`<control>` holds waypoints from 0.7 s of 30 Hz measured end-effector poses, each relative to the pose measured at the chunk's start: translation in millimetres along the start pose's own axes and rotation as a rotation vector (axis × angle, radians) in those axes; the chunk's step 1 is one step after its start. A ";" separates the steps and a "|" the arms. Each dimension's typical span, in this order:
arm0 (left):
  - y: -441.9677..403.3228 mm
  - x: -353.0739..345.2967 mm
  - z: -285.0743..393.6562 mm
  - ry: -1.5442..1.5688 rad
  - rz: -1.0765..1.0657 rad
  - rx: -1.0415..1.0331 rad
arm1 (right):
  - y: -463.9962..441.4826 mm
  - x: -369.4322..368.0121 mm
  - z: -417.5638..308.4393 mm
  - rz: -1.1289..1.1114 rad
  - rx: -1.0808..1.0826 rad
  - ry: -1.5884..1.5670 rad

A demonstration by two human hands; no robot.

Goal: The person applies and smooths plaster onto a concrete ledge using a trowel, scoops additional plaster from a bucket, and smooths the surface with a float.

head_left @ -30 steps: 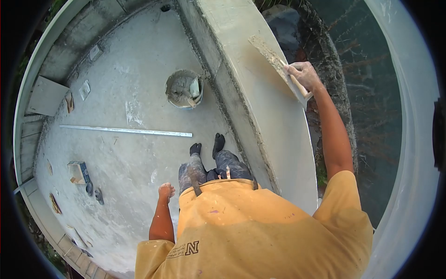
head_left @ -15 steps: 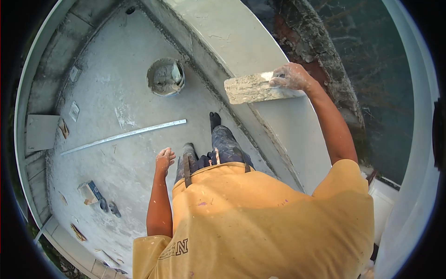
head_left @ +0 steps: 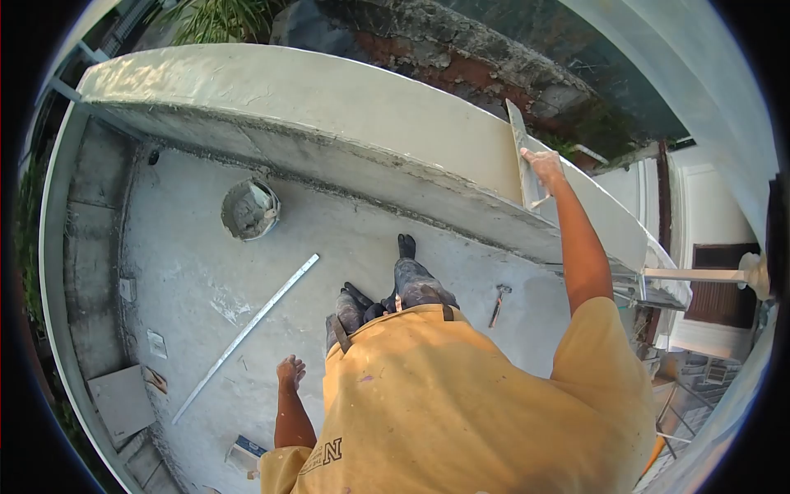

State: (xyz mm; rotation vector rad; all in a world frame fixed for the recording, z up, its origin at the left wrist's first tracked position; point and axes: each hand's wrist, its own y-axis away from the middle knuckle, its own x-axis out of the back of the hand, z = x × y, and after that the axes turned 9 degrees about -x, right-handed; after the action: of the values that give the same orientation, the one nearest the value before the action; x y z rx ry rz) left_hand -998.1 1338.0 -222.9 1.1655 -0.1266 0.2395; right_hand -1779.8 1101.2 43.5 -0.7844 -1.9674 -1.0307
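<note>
My right hand is closed round the handle of a plastering trowel. The trowel's long flat blade lies crosswise on top of the pale, curved parapet wall, tilted on edge, and seems to touch the surface. White residue coats my right fingers. My left hand hangs low beside my body above the floor, holding nothing, with its fingers loosely apart. A bucket with grey mortar and a tool in it stands on the floor near the wall.
A long metal straightedge lies on the concrete floor. Right of my feet is a hammer. A square board leans at the left edge, and a small box sits nearby. Beyond the parapet the ground drops toward water.
My view has turned to the right. The trowel, earlier held above the wall with its mortar-covered face showing, is now tilted on edge across the wall top. My left hand stays low and empty.
</note>
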 end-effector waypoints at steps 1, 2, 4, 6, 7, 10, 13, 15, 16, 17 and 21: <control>-2.2 3.1 1.8 -0.022 -0.002 -0.011 | -3.3 -13.4 -5.9 -0.016 -0.013 0.010; -2.6 3.1 5.8 -0.015 0.006 -0.022 | -17.4 -34.2 -12.4 0.077 0.148 0.264; -6.5 0.8 13.0 -0.042 -0.002 -0.040 | 22.5 -67.7 -68.1 -0.158 0.221 0.215; -16.6 -17.7 23.5 -0.071 -0.028 -0.072 | 76.7 -103.2 -103.6 -0.171 0.380 0.179; -19.5 -34.8 38.7 -0.089 -0.056 -0.110 | 101.6 -101.9 -115.3 -0.245 0.446 0.193; -2.2 -97.8 81.0 -0.068 -0.118 -0.249 | 132.4 -81.5 -105.0 -0.297 0.481 0.104; 34.7 -166.2 114.7 -0.028 -0.222 -0.463 | 92.1 -51.7 -39.8 -0.014 0.441 0.131; 55.7 -201.5 117.3 -0.049 -0.268 -0.479 | 52.2 -5.9 29.3 0.111 0.299 0.090; 64.6 -214.5 113.0 -0.065 -0.288 -0.481 | 38.5 32.1 67.2 0.046 0.112 0.066; 71.4 -226.7 105.9 -0.077 -0.305 -0.481 | 15.9 63.2 115.2 0.014 0.009 0.044; 91.4 -253.9 50.5 -0.195 -0.236 -0.355 | -72.9 181.3 350.9 0.295 -0.376 0.087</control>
State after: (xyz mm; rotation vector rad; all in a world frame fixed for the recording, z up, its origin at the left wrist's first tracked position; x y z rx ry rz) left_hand -1265.5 1294.9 -178.0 0.8381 -0.1931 -0.1045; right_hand -2051.0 1397.4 34.1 -1.1738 -1.5439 -1.2441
